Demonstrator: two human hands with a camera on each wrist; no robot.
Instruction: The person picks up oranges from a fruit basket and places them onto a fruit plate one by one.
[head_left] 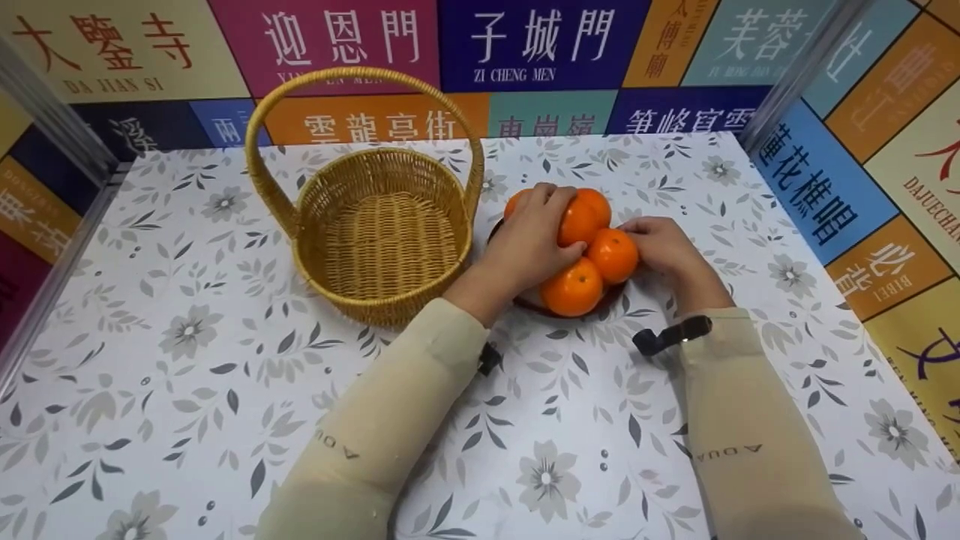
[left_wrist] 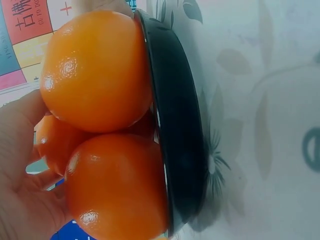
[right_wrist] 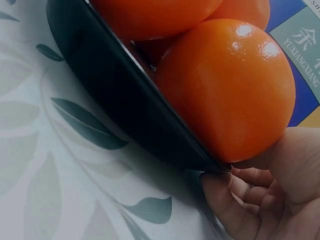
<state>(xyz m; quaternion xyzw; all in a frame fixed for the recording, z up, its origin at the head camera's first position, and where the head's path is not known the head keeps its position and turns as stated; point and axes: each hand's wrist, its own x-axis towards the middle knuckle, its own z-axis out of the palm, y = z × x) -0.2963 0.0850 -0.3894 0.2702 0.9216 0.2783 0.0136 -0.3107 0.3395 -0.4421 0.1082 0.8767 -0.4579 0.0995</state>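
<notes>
Several oranges point(head_left: 571, 286) are piled on a dark, shallow plate point(left_wrist: 177, 120) on the table. My left hand point(head_left: 529, 240) reaches over the pile and grips an upper orange point(head_left: 579, 223) between thumb and fingers. In the left wrist view, that hand point(left_wrist: 22, 175) is partly hidden behind two nearer oranges. On the plate's right side, my right hand point(head_left: 664, 244) pinches the rim, with a fingertip beneath it and the thumb beside an orange point(right_wrist: 230, 90). The thumb's tip is partly hidden by that orange.
A wicker basket point(head_left: 304, 259) with a tall arched handle stands just left of the plate, with nothing inside. The table is covered by a floral cloth point(head_left: 547, 420). Panels with coloured lettering point(head_left: 536, 45) wall the back and sides.
</notes>
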